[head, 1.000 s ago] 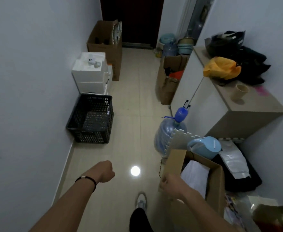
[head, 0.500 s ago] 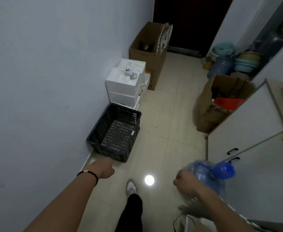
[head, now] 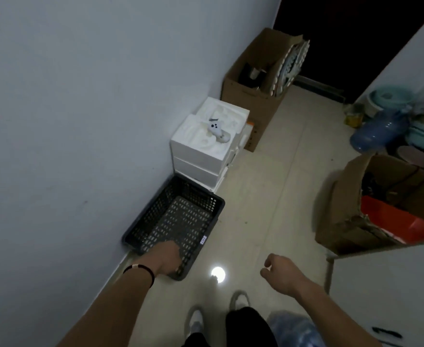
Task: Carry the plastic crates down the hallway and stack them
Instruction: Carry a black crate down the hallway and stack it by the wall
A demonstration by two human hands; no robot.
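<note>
A black perforated plastic crate [head: 178,216] sits on the tiled floor against the left wall, empty inside. My left hand [head: 167,257], with a dark band on its wrist, reaches over the crate's near rim; its fingers lie against that edge, and whether they grip it is unclear. My right hand [head: 280,272] hangs loosely curled above the floor to the right of the crate, holding nothing.
White foam boxes [head: 206,149] with a small white controller on top stand just behind the crate. An open cardboard box [head: 256,88] sits farther along the wall. Another cardboard box [head: 371,206] with a red item, a white cabinet [head: 386,284], basins and water jugs line the right.
I have walked closer to the crate. My left hand moved forward onto its near rim, and the right hand swung inward.
</note>
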